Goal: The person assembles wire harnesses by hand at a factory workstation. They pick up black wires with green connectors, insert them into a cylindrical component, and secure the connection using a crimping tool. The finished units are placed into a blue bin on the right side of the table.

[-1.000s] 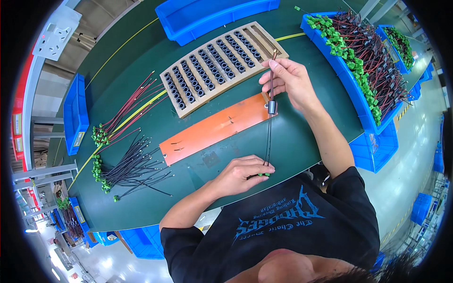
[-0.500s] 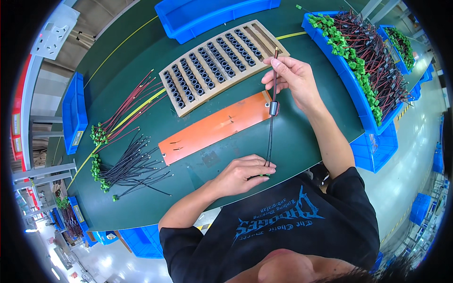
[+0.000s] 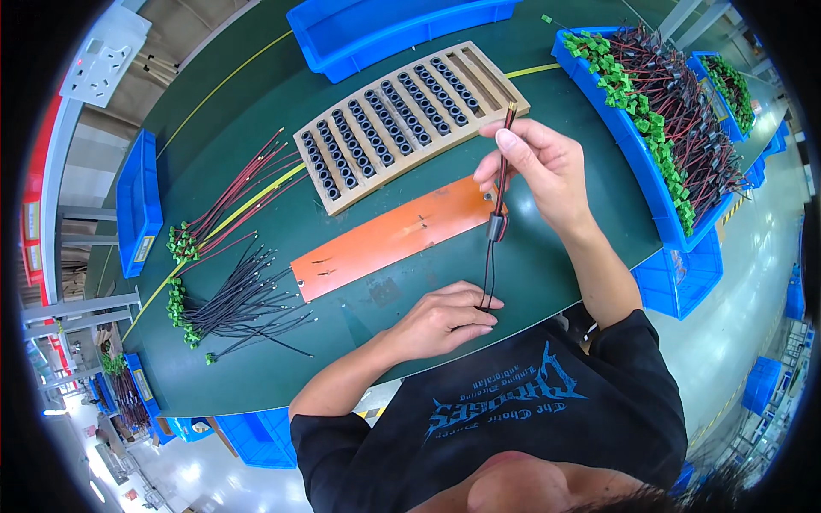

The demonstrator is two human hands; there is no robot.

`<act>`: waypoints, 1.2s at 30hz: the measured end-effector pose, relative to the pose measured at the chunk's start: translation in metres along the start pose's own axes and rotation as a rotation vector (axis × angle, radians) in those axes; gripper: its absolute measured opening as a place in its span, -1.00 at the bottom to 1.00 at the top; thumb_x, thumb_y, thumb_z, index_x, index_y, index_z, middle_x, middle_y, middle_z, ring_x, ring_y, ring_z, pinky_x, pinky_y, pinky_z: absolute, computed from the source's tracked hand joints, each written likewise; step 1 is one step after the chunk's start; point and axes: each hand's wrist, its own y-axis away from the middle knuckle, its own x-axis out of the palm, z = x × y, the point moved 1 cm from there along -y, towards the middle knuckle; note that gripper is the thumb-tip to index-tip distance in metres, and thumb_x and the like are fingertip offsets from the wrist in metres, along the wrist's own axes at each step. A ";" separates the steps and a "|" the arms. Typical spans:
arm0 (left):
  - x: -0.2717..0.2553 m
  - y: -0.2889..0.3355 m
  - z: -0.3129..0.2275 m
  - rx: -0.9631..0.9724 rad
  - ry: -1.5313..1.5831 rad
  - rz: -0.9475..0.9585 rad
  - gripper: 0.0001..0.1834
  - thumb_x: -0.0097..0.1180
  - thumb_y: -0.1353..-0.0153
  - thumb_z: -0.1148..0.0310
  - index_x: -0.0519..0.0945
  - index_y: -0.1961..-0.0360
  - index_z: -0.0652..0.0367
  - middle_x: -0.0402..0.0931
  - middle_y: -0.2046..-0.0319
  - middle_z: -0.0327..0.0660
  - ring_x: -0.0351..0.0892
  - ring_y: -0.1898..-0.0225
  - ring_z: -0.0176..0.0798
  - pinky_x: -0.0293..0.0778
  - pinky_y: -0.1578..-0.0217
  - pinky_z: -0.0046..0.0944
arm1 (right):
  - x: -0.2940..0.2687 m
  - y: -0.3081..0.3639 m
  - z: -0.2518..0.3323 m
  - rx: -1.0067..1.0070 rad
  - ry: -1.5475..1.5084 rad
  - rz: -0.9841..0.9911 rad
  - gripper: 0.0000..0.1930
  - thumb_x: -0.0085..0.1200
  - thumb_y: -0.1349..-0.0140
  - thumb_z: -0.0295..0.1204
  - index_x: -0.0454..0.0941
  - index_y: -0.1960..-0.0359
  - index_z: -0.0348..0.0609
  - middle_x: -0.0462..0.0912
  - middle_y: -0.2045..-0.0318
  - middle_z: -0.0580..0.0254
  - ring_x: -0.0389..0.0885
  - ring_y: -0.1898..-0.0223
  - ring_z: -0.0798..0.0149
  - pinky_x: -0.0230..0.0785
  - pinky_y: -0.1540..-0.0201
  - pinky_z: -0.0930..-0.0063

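Note:
A two-wire cable runs between my hands, its red and black wires passing through a dark cylindrical core (image 3: 495, 227). My right hand (image 3: 543, 167) pinches the upper wires between thumb and fingers, just below their bare tips. Below, close to the table's near edge, my left hand (image 3: 449, 321) has the cable's lower end in its fingers; that end itself is hidden. An orange strip (image 3: 376, 244) lies behind the cable, partly covered by it at its right end. Beyond that sits a wooden tray (image 3: 359, 198) holding rows of black ring-shaped cores.
Red wires (image 3: 248, 175) and black wires (image 3: 248, 299) with green connectors lie in bundles at the left. A blue bin (image 3: 637, 171) of finished-looking cables stands at the right. Other blue bins are at the back (image 3: 402, 43) and far left (image 3: 141, 205).
My right hand has moved slightly right and down with the wires, and the core hangs a little lower. The green piece that showed beneath my left hand is now out of sight.

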 end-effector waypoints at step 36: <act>-0.024 0.002 0.013 -0.419 0.626 -0.527 -0.86 -0.02 -0.55 0.40 0.50 0.12 0.26 0.55 0.43 -0.23 0.45 0.45 -0.45 0.41 0.40 -0.43 | 0.045 0.019 -0.052 0.304 -0.081 0.516 -0.64 0.12 -0.49 -0.18 0.49 -0.05 -0.24 0.54 0.28 0.37 0.49 0.24 0.54 0.42 0.21 0.57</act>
